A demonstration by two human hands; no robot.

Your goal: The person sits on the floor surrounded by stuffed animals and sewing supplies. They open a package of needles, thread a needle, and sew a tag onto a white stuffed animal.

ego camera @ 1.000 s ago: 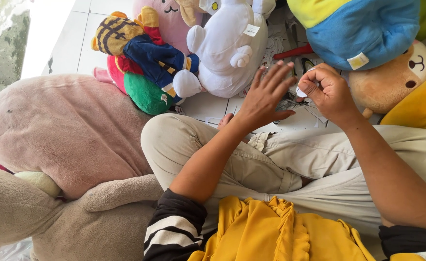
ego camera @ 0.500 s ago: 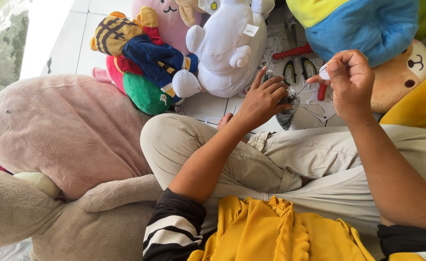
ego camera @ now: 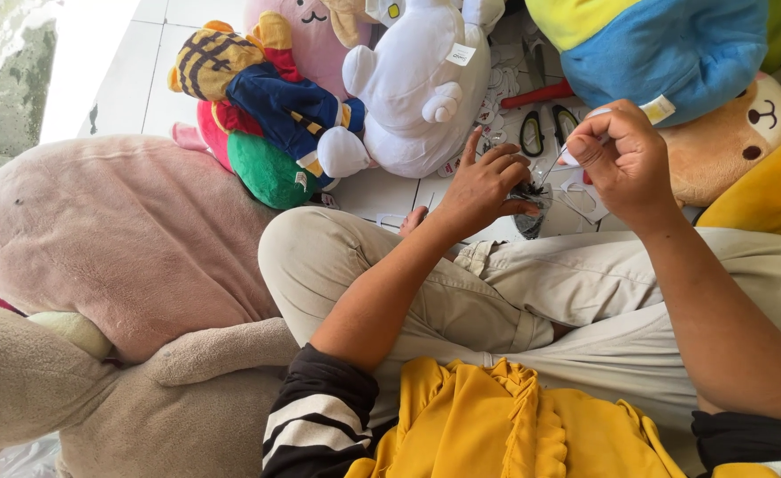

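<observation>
My left hand pinches a small dark grey fabric piece just above my knee. My right hand is raised a little to the right of it, fingers pinched on a thin needle with thread that runs down to the fabric piece. Both hands work over my crossed legs in beige trousers. The needle's tip is too fine to see clearly.
Plush toys ring the spot: a white one, a multicoloured doll, a large pink one, a blue-and-yellow one and a tan bear. Scissors and a red-handled tool lie on the white tiled floor.
My left hand went from spread open to pinching the dark fabric piece. My right hand rose up and to the right, drawing the thread taut.
</observation>
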